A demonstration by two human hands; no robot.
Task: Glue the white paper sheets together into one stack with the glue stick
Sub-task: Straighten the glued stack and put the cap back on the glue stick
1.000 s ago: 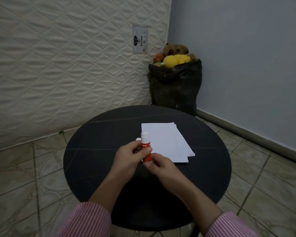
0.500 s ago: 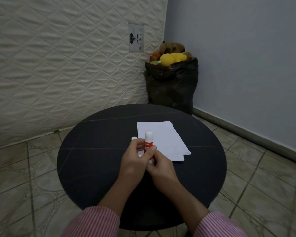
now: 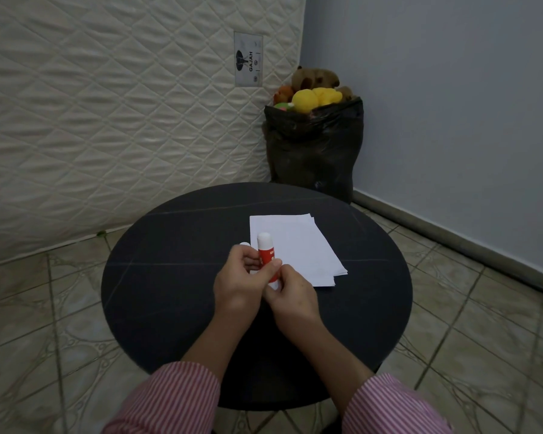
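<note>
I am gripping the glue stick (image 3: pixel 266 257) upright with both hands, left hand (image 3: pixel 239 281) and right hand (image 3: pixel 290 297), at frame centre, beside the paper (image 3: pixel 295 249) on the table (image 3: pixel 157 277).

Both hands (image 3: pixel 264 288) grip the glue stick (image 3: pixel 266 255) beside the paper sheets (image 3: pixel 295 245)

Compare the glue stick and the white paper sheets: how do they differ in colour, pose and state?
The glue stick is red with a white end; the paper sheets are all white. The glue stick stands nearly upright, held by the left hand and right hand; the sheets lie flat and untouched on the black table. Both sit over that table.
</note>
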